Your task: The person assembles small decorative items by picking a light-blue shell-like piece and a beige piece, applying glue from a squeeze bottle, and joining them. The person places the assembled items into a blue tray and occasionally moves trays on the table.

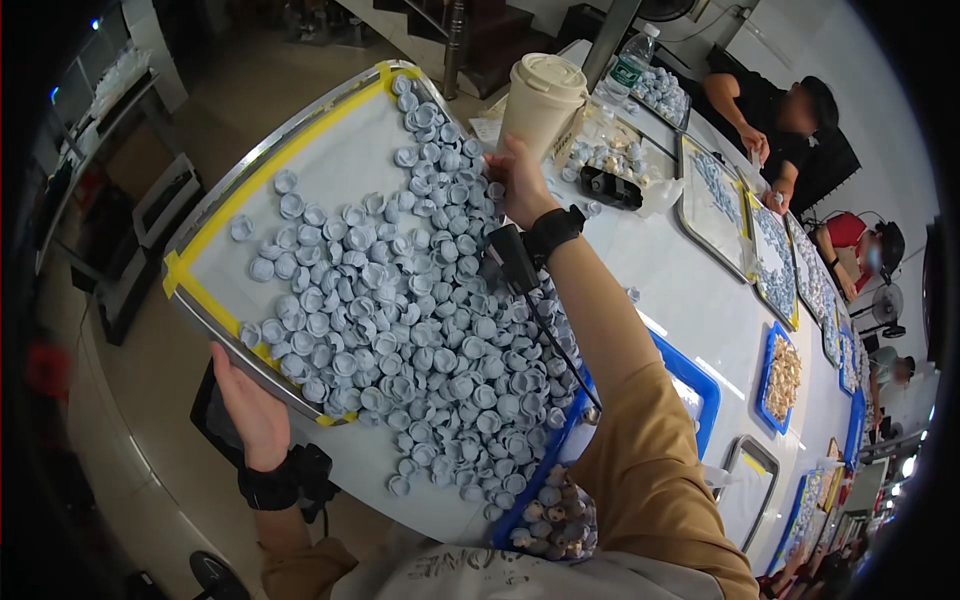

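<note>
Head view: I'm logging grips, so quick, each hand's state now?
Left hand: open, beside the rectangular silver metal tray.
Right hand: at the tray's opposite edge; grip cannot be told.

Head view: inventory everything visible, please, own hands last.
Table: one, white, extending right
Large tray: one, silver, yellow-taped, left of centre
Cupped pieces: uncountable, grey-blue, over tray and table
Lidded cup: one, off-white, near tray's far corner
Bottle: one, clear, behind cup
Blue trays: several, blue, along table
Other metal trays: several, silver, along table
Co-workers: at least three, mixed clothing, right
Wrist devices: two, black, both wrists
Left hand: one, bare, at tray's near-left rim
Right hand: one, bare, beside cup
</note>
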`<state>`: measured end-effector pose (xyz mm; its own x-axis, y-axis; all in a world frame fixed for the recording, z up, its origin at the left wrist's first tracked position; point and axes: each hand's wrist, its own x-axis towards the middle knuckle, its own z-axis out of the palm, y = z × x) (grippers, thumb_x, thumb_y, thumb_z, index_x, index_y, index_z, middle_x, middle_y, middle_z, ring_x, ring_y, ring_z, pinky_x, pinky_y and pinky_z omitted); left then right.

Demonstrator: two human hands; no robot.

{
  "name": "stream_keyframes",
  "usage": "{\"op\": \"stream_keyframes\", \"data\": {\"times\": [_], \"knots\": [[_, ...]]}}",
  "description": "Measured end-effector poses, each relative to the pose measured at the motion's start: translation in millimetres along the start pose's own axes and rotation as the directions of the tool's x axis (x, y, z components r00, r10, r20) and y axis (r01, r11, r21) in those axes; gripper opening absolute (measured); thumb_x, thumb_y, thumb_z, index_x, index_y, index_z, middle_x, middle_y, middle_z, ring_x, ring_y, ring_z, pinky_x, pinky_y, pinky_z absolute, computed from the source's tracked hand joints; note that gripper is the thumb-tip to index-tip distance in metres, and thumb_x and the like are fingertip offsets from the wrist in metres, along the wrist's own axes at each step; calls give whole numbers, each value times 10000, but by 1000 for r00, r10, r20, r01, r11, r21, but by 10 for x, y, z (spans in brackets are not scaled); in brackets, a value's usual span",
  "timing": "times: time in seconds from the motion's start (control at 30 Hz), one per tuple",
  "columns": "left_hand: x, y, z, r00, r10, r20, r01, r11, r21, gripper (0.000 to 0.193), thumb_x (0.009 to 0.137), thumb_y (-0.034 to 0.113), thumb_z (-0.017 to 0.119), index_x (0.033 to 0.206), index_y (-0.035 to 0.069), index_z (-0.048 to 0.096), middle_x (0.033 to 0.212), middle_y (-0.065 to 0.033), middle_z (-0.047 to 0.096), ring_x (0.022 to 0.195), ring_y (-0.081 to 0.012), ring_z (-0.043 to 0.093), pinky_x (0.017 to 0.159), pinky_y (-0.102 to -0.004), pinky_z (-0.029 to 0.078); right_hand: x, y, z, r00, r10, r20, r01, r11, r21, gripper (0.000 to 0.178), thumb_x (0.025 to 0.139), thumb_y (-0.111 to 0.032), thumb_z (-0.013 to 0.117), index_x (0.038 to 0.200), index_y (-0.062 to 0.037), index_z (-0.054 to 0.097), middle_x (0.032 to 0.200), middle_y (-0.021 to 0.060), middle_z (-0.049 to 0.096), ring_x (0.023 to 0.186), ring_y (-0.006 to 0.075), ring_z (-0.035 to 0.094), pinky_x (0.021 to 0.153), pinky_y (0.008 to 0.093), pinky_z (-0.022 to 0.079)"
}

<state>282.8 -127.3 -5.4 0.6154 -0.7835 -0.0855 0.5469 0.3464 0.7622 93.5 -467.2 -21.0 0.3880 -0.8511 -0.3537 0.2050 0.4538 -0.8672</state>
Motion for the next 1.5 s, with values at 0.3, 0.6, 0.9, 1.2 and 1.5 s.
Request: {"op": "stream_keyframes", "data": {"times": [0.3,0.6,0.9,1.2,1.5], "knots": [[-482,-160,264,994,102,-33,-99,992,74,634,936,485,257,1404,68,159,1447,-93,174,1325,-233,184,1072,-365,132,-75,8,-151,990,-111,83,105,992,70,430,850,-450,418,901,-53,576,812,38,540,797,186,487,747,316,395],[-843,-510,369,956,134,-260,-73,970,233,629,934,494,248,1412,107,115,1464,-93,81,1343,-229,79,1069,-416,22,-259,-46,-166,993,-61,105,43,984,170,374,877,-423,418,896,-84,576,888,33,575,831,178,520,798,310,406],[-885,-596,285,960,182,-211,-146,974,174,603,941,464,245,1409,111,102,1455,-80,110,1326,-212,129,1056,-380,63,-247,-21,-264,981,-150,121,118,964,239,306,876,-385,489,818,-101,587,816,-5,575,758,140,520,707,273,421],[-901,-718,220,945,280,-169,-252,953,171,523,932,445,326,1329,107,281,1305,-34,354,1179,-155,326,999,-327,191,-461,-142,-297,975,-108,195,74,982,172,287,854,-422,519,803,-146,584,838,-28,583,789,119,531,705,272,433],[-940,-773,220,958,228,-172,-226,974,35,452,928,427,361,1129,31,446,1225,-61,424,1152,-174,364,1016,-323,216,-565,-166,-426,972,-132,196,104,984,148,399,859,-474,479,1031,-131,586,991,18,615,958,161,551,871,326,409]]}}
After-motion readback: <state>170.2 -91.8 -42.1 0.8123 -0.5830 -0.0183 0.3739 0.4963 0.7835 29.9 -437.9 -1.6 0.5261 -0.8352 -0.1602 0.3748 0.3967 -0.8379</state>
